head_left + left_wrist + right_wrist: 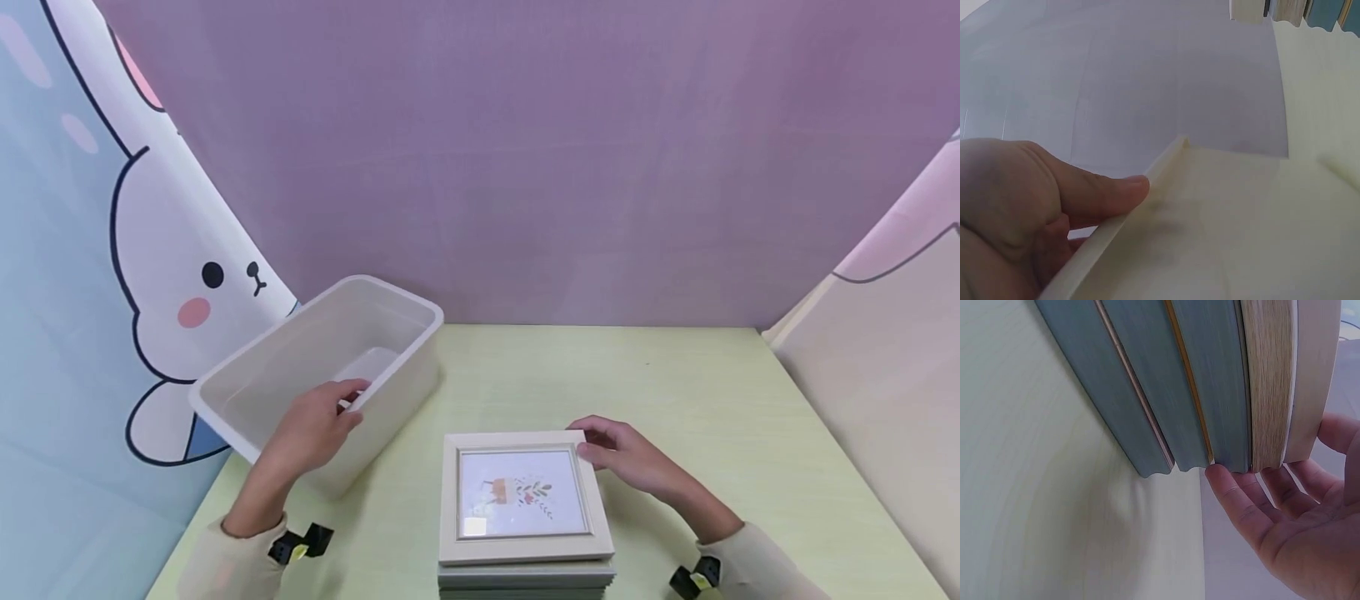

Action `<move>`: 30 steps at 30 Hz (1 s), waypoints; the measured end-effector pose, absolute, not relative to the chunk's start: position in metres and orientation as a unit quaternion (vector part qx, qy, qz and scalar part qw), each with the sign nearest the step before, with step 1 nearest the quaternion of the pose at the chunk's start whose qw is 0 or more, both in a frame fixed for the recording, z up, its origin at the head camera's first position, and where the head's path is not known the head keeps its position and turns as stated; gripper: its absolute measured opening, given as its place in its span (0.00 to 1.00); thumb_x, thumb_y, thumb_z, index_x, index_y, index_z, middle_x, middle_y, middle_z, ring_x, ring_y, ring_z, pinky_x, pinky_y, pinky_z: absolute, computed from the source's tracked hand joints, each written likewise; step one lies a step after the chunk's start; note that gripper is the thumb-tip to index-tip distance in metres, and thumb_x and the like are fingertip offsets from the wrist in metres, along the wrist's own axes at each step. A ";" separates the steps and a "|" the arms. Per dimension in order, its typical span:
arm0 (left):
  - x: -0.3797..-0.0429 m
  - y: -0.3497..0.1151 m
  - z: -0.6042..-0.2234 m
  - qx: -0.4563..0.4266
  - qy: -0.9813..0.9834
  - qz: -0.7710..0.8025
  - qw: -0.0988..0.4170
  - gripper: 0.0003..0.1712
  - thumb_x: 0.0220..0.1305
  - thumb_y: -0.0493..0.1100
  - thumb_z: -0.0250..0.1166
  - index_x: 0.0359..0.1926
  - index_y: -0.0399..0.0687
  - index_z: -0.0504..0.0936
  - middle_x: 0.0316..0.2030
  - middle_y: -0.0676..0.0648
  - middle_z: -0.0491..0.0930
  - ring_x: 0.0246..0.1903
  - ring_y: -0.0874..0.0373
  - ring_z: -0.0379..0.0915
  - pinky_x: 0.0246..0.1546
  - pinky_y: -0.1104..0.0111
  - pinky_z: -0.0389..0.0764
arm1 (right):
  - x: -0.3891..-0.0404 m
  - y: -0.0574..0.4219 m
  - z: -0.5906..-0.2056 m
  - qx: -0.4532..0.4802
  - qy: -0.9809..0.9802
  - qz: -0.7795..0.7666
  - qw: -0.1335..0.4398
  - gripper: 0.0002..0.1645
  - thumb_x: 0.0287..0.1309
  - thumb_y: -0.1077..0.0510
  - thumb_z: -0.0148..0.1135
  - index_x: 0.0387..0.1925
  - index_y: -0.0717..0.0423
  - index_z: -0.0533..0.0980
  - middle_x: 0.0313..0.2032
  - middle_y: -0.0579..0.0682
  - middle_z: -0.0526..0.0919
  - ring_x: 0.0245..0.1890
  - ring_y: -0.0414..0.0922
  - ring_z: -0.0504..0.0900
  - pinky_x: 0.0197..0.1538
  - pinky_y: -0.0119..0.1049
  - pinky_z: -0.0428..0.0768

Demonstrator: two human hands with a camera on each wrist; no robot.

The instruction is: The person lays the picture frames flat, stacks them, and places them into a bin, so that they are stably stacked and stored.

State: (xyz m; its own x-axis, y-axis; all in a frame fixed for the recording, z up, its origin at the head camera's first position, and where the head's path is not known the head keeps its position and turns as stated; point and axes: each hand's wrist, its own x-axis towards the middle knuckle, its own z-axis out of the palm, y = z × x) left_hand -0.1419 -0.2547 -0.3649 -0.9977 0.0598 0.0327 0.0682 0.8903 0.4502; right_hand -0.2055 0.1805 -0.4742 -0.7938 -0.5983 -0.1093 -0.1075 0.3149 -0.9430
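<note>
On the left stands a deep white plastic bin [393, 417]. My left hand [311, 425] reaches over it and holds its near right rim; in the left wrist view the thumb lies along the rim, other fingers mostly hidden. A cream picture frame [517, 492] with a flower print lies face up on a stack of frames [525, 579] at front centre. My right hand [630, 458] grips its far right corner, thumb on the upper face. In the right wrist view, its fingertips touch the sides of several frames, blue-grey [1141, 381] and wood-grained [1269, 387].
A pale yellow-green table [720, 408] carries the bin and the stack. Behind it hangs a purple cloth [540, 167]. Cloth with a rabbit print [165, 275] covers the left side, and a pale printed cloth [885, 375] borders the right.
</note>
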 end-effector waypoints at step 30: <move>-0.201 -0.220 -0.375 -0.251 -0.947 -0.198 0.033 0.21 0.66 0.30 0.64 0.60 0.42 0.83 0.49 0.42 0.87 0.50 0.45 0.82 0.52 0.52 0.83 | -0.205 0.180 -0.473 -0.216 0.785 -0.535 0.227 0.23 0.73 0.53 0.59 0.62 0.62 0.73 0.53 0.61 0.82 0.50 0.41 0.82 0.48 0.35 0.86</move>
State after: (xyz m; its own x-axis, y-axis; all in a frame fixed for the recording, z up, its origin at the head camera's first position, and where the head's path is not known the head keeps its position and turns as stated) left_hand -0.2011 -0.2198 -0.3749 -0.8714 0.4627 0.1630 0.4893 0.7952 0.3582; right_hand -0.2054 0.1797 -0.4726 -0.8037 -0.5816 -0.1259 -0.0957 0.3352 -0.9373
